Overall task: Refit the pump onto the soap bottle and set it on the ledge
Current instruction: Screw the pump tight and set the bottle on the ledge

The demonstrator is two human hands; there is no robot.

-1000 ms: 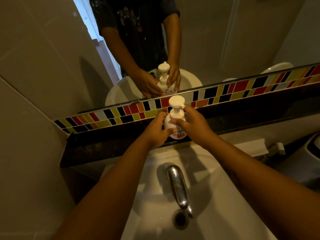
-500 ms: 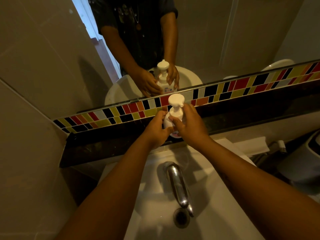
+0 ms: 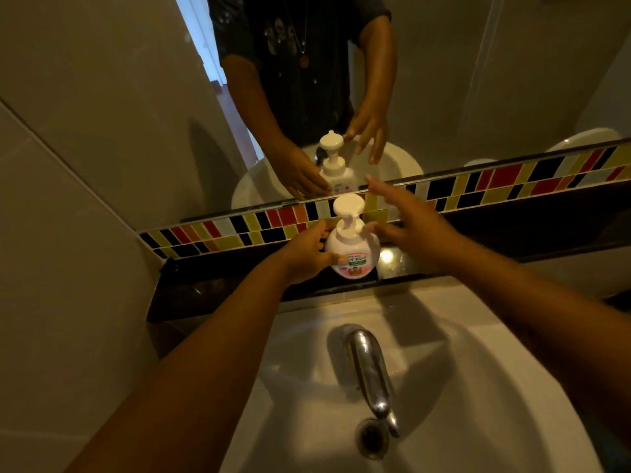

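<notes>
A round white soap bottle (image 3: 355,249) with a pink label stands upright on the dark ledge (image 3: 512,233) behind the basin. Its white pump (image 3: 349,208) is fitted on top. My left hand (image 3: 304,252) grips the bottle's left side, thumb across the label. My right hand (image 3: 415,227) hovers just right of the bottle with fingers spread, its thumb close to the pump neck and nothing in it. The mirror above repeats the bottle and both hands.
A white basin (image 3: 461,387) lies below the ledge with a chrome tap (image 3: 370,370) over the drain (image 3: 372,438). A strip of coloured tiles (image 3: 495,186) runs along the back of the ledge under the mirror (image 3: 444,80). A tiled wall (image 3: 85,165) closes the left side.
My right hand has let go of the bottle and opened, drawing off to the right. The bottle has moved back and now rests on the ledge, still held by my left hand.
</notes>
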